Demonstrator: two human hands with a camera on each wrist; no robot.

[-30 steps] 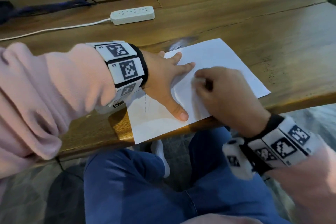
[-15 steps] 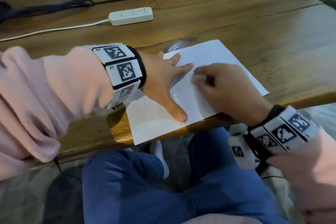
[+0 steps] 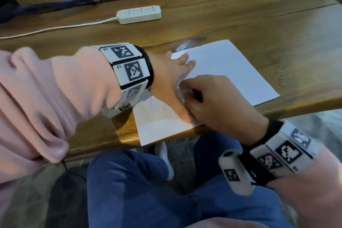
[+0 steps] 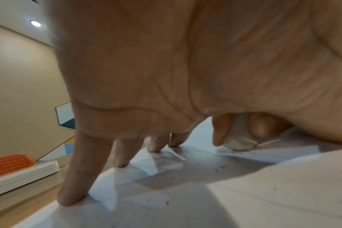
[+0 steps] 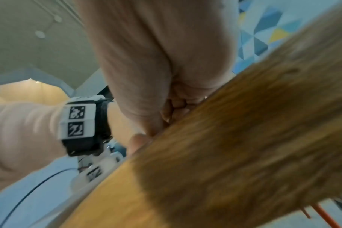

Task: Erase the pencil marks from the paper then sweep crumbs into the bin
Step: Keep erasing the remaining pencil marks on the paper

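Wooden table [image 3: 240,24], white paper [image 3: 231,68] at near edge, power strip [image 3: 138,14] behind

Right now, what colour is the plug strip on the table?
White, best seen in the head view: power strip.

Wooden tabletop [image 3: 240,15] with a seam running across it. White power strip [image 3: 138,14] lying flat toward the far side, its white cord [image 3: 55,28] trailing left. Dark strap [image 3: 46,6] at far left. Orange perforated chair [image 4: 10,162] beyond the strip.
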